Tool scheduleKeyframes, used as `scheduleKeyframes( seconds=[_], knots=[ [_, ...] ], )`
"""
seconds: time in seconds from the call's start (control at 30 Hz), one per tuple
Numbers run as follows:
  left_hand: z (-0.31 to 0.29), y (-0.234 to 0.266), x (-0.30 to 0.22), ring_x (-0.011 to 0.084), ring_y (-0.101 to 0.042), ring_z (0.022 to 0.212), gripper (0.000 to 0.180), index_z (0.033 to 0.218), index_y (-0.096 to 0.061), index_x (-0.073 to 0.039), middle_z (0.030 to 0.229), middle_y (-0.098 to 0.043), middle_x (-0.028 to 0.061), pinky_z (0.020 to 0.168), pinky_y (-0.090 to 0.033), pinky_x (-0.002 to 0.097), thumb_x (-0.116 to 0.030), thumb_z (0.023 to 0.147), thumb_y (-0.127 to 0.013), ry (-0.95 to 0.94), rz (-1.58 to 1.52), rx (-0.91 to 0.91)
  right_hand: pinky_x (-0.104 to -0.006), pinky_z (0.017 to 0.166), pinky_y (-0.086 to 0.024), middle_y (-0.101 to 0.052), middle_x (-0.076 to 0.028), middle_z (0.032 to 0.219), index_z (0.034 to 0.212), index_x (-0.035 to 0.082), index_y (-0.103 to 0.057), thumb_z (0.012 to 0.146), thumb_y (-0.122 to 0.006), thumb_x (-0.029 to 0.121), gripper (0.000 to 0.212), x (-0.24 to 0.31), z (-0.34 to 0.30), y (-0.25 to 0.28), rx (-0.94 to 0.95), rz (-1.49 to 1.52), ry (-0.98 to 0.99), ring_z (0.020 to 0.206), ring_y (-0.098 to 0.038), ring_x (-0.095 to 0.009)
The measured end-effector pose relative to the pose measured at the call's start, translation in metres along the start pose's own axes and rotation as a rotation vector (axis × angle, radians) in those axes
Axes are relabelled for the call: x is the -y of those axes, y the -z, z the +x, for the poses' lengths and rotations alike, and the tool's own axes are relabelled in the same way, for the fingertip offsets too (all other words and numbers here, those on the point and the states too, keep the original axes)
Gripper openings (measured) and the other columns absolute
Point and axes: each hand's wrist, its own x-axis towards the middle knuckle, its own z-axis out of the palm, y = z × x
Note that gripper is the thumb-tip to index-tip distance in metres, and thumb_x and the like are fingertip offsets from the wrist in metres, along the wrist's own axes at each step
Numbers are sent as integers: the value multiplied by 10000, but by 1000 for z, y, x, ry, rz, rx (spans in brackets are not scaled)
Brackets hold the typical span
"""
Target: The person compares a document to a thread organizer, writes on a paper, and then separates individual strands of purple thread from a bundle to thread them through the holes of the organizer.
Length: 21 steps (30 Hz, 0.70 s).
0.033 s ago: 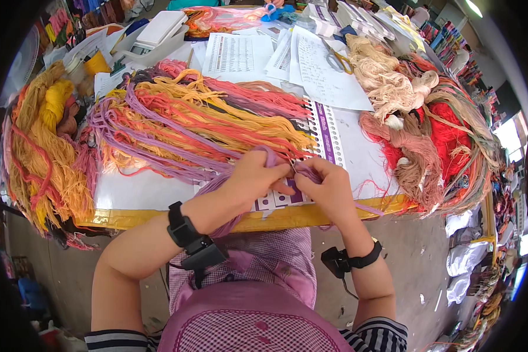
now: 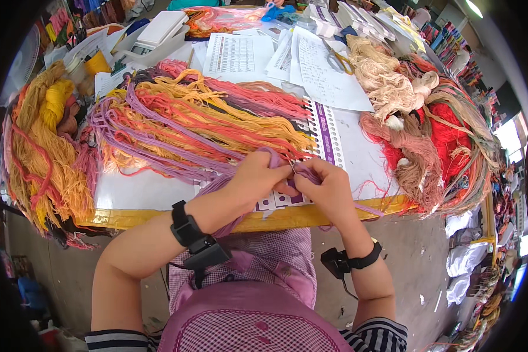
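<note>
My left hand (image 2: pixel 255 177) and my right hand (image 2: pixel 327 185) meet at the near edge of the table, fingers pinched on lilac embroidery thread (image 2: pixel 308 172). More of that lilac thread loops over the left hand and hangs below it. Beneath both hands lies a white and purple card with punched holes (image 2: pixel 324 130). Orange, coral, lilac and dark thread strands (image 2: pixel 211 126) run leftward from the holes along its edge. A small thin shiny piece shows between the fingertips, too small to name. The card's near end is partly hidden by the hands.
Tangled yellow and orange thread (image 2: pixel 35 155) hangs over the table's left end. Beige, pink and red skeins (image 2: pixel 416 146) pile up on the right. Behind lie printed sheets (image 2: pixel 237 56), scissors (image 2: pixel 340 61) and a white tray (image 2: pixel 149 56). Yellow tape (image 2: pixel 264 221) lines the near table edge.
My left wrist and forearm have shifted very slightly to the right. Both hands keep their pinch on the lilac thread.
</note>
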Motion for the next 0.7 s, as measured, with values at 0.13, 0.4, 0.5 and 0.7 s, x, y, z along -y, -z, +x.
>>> scheduleKeyframes(
  seconds=[0.13,0.4,0.5,0.7],
  knots=[
    [3,1,-7,109,-647,614,145,883,-631,7,736,-640,39,424,-352,216,-137,862,-628,20,98,25,-273,621,-493,-663,-86,744,940,-19,-650,748,-671,142,252,-6,1,-4,-33,-4,17,664,-612,-119],
    [-15,48,-27,67,-522,585,184,953,-620,-18,782,-634,75,414,-263,173,-165,850,-581,85,-131,71,-294,625,-499,-662,-114,744,935,-11,-657,739,-726,185,285,-19,5,-10,-62,26,-14,655,-638,-170],
    [-16,45,-37,84,-476,530,201,985,-620,-21,773,-624,91,396,-242,180,-143,850,-535,136,-347,103,-318,621,-501,-648,-113,730,996,14,-642,716,-746,191,347,-23,3,-14,-92,-69,70,663,-652,-213],
    [8,18,-23,70,-509,544,272,1049,-610,-17,730,-584,67,392,-289,191,-224,873,-606,124,368,373,-369,577,-477,-594,-88,681,1064,67,-536,655,-757,177,478,-1,-2,-18,-161,-248,43,641,-635,-257]
  ],
)
